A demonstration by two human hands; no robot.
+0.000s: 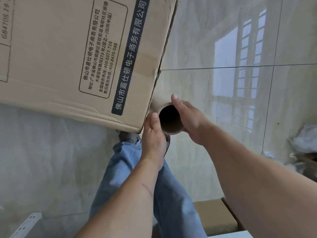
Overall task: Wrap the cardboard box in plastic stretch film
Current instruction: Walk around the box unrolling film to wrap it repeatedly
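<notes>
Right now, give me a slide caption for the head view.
Both hands, left hand and right hand, grip the film roll's cardboard core beside the cardboard box corner.

Left hand [153,134] and right hand [189,120] grip the film roll [169,119] beside the cardboard box [68,54].
</notes>
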